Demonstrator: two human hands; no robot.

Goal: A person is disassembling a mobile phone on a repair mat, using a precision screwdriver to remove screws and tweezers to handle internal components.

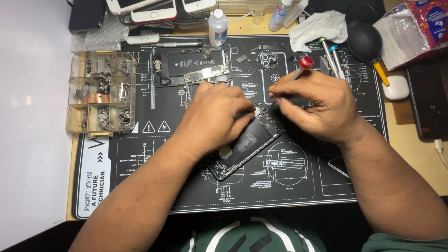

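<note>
From the head camera I look straight down on a black repair mat (140,186) printed with white diagrams, and both of my hands meet near its middle. My left hand (212,119) lies palm-down with the fingers curled over the upper half of an opened phone chassis (247,144), which sits tilted on the mat, its top end pointing up and to the right; the hand presses on it and covers much of it, so I cannot tell whether the fingertips pinch anything small. My right hand (317,105) is closed around a slim screwdriver with a red cap (305,62), the cap sticking up past the knuckles and the tip angled down toward the top corner of the chassis, just beside my left fingertips; the tip itself is hidden. Above my hands a second opened phone with a battery and logic board (193,67) lies flat on the mat. At the mat's left edge stands a clear compartment box of small parts (101,91). Further up I see a small white dropper bottle (218,28), a crumpled tissue (319,28), a black rubber air blower (365,42), and two more screwdrivers (332,58) lying side by side.
</note>
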